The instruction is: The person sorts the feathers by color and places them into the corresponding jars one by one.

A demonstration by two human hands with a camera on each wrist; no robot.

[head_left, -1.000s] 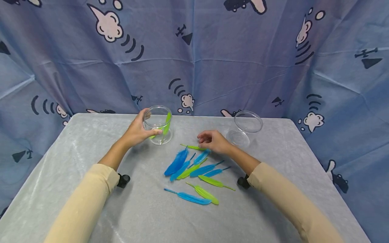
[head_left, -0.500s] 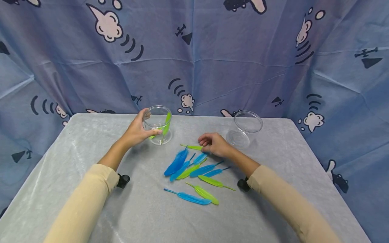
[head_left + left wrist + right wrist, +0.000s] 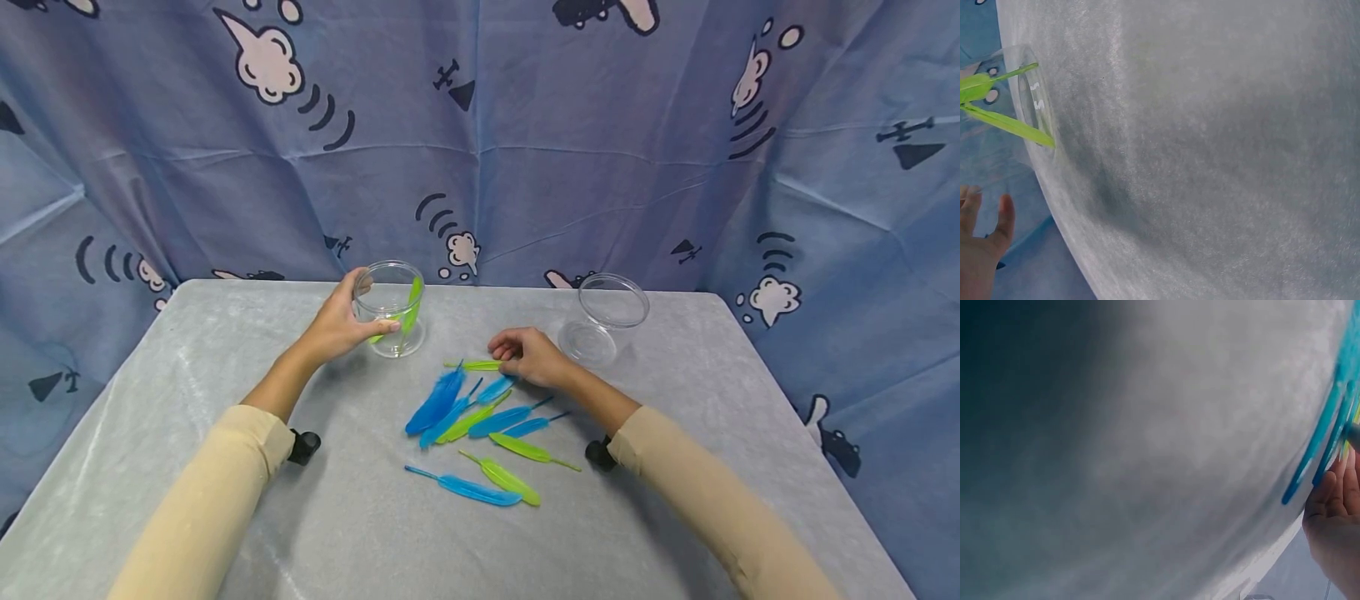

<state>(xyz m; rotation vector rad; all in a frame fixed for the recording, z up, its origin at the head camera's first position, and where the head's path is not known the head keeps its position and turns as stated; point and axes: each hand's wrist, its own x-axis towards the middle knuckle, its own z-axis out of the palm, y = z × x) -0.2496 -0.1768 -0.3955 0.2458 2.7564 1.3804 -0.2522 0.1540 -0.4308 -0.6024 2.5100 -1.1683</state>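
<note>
Fingers of right hand point(image 3: 534, 357) touching green feather point(image 3: 474, 364); left hand point(image 3: 339, 322) grips cup point(image 3: 388, 308).

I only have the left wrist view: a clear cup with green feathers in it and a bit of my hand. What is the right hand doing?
Observer: The right hand rests on the table with its fingertips on a green feather.
Operator: Are there more feathers out there?
Observer: Yes, a loose group of blue feathers and green ones lies on the table, nearer the person than that hand.
Operator: Is there a second container?
Observer: Yes, an empty clear cup stands to the right of the right hand.
Operator: And my cup, is it held?
Observer: The left hand grips the clear cup with green feathers, which stands upright.
</note>
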